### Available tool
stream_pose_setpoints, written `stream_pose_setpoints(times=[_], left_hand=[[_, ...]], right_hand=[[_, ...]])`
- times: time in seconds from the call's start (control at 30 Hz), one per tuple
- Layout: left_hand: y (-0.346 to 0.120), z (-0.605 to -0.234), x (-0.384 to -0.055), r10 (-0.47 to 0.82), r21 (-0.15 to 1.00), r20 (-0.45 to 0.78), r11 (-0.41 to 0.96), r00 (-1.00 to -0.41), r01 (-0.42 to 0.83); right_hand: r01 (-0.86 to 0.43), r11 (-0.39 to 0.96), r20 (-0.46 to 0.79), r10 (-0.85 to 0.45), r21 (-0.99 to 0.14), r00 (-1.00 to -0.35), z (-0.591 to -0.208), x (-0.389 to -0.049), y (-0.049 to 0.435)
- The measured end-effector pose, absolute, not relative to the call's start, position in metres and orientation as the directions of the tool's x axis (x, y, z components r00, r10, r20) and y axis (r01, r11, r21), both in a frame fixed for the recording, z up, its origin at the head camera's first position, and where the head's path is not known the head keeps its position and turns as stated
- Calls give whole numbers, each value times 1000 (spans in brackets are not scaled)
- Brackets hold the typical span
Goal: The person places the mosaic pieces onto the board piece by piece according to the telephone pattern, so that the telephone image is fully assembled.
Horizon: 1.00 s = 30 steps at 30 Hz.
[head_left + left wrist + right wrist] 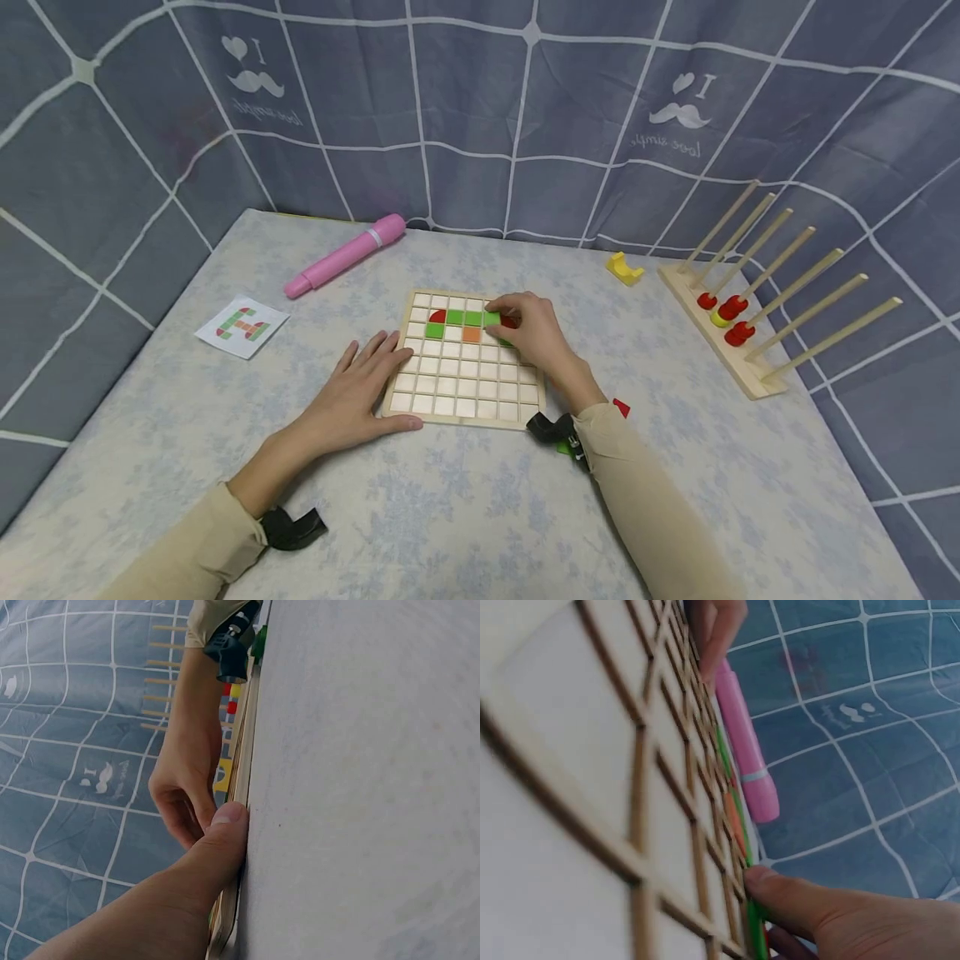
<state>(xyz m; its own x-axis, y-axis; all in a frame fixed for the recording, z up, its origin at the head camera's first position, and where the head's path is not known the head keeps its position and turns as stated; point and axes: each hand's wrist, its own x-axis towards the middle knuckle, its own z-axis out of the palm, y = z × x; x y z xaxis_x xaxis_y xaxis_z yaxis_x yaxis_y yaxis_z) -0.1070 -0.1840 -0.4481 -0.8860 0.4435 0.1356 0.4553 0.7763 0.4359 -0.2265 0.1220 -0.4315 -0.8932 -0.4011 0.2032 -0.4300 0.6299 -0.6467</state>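
Observation:
A wooden grid board [467, 408] lies on the table. In its upper rows sit a red rounded piece [438, 317], several green square tiles [455, 317] and an orange tile [471, 334]. My left hand [356, 396] rests on the board's left side with fingers spread, its thumb by the front corner. Over the upper right cells, my right hand [536, 332] has thumb and index finger at either side of a green tile [491, 318], pinching it. Its fingers partly cover a red piece and another green piece. In the right wrist view the thumb [780, 892] meets the board's surface.
A printed pattern card [242, 327] lies at the left, a pink tube [345, 256] behind it. A yellow piece [624, 268] and a wooden peg stand [723, 333] with red and yellow beads are at the right. Beside the right forearm lie a red piece [621, 407] and a green one [564, 448].

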Motion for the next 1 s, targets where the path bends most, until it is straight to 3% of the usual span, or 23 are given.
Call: stream_pose_setpoints(times=[0.7,1.0], left_hand=[[-186,-449,-108,442,429,120,785,-889,448],[-185,-448,-108,445,436,128,777,-886,453]], right_hand=[[-423,624,329,-268,-657,-905,-442,-225,124],[-375,616,211,-323,-693,-922,-428,-224,133]])
